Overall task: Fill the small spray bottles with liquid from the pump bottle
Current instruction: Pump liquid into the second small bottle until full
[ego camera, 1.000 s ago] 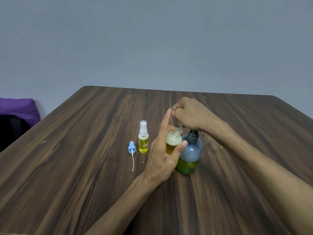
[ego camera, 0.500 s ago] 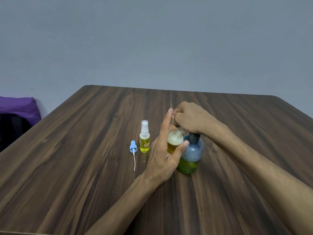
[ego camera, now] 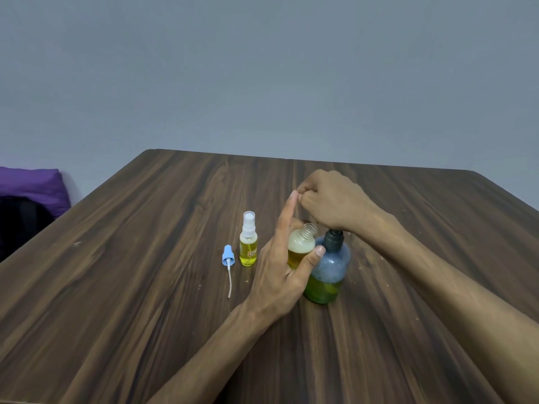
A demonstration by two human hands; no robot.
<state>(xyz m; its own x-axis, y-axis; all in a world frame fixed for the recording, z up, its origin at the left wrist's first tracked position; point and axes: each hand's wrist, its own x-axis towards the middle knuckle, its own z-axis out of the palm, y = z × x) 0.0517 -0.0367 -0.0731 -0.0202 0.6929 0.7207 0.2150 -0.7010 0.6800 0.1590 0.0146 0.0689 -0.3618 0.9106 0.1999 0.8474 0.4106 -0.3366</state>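
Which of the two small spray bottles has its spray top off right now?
The small clear bottle held in the left hand, beside the pump bottle; its threaded neck is bare. The other wears a white sprayer.

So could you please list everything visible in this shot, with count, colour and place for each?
table: one, dark brown wood grain, fills the lower frame
pump bottle: one, bluish clear with green liquid and a dark pump top, table centre
open spray bottle: one, clear with yellow liquid, uncapped, right beside the pump bottle
capped spray bottle: one, yellow liquid, white sprayer, standing to the left
loose sprayer cap: one, blue with a white tube, lying furthest left
purple cushion: one, left edge, beyond the table
left hand: one, holds the open spray bottle
right hand: one, fisted on the pump top
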